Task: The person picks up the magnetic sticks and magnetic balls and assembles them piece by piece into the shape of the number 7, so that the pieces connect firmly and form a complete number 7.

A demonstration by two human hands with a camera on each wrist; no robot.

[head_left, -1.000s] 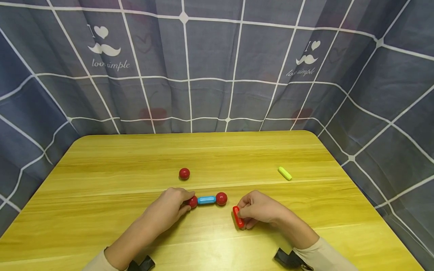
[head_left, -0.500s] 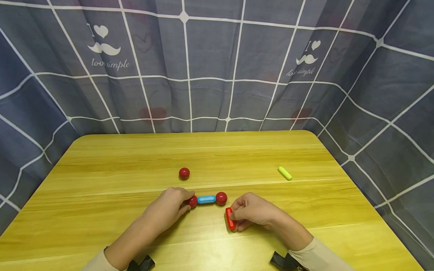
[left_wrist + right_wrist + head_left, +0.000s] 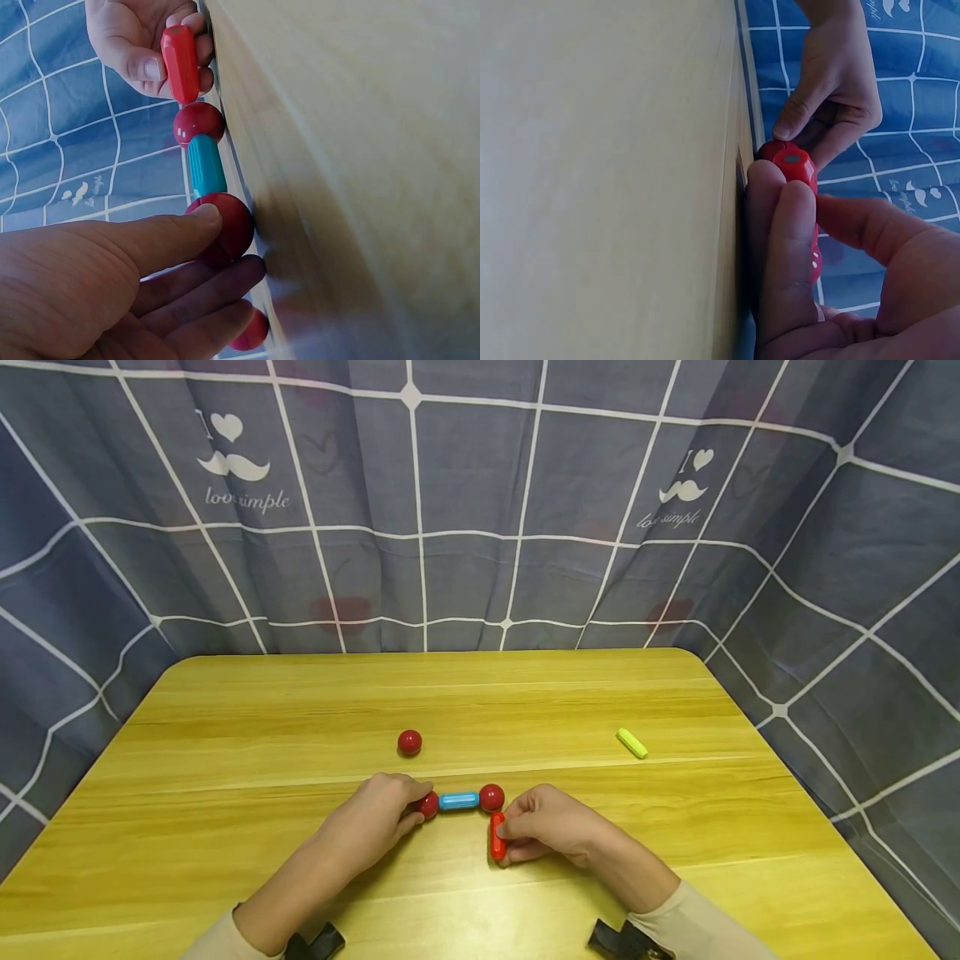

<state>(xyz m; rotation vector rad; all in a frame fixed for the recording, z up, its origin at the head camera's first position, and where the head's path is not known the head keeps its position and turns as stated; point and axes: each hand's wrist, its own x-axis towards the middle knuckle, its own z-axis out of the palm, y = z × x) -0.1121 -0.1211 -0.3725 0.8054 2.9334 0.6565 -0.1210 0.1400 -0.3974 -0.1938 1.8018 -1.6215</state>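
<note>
A blue ribbed rod (image 3: 458, 802) lies in a row between two dark red balls. My left hand (image 3: 380, 810) pinches the left ball (image 3: 229, 225) between thumb and fingers. At the rod's other end sits the right ball (image 3: 491, 797). My right hand (image 3: 551, 827) pinches a bright red rod (image 3: 497, 837) by its side, its far end right at the right ball's near side. In the left wrist view this red rod points along toward that ball. A small grey disc shows in the red rod's end face in the right wrist view.
Another dark red ball (image 3: 409, 742) lies behind the left hand. A yellow-green rod (image 3: 632, 743) lies farther right on the wooden table (image 3: 300, 702). A grid-patterned curtain (image 3: 472, 510) hangs along the table's back and sides.
My right hand has moved left with the red rod, bringing it up to the right ball and turning it straighter, pointing away from me. The left hand keeps its hold in place.
</note>
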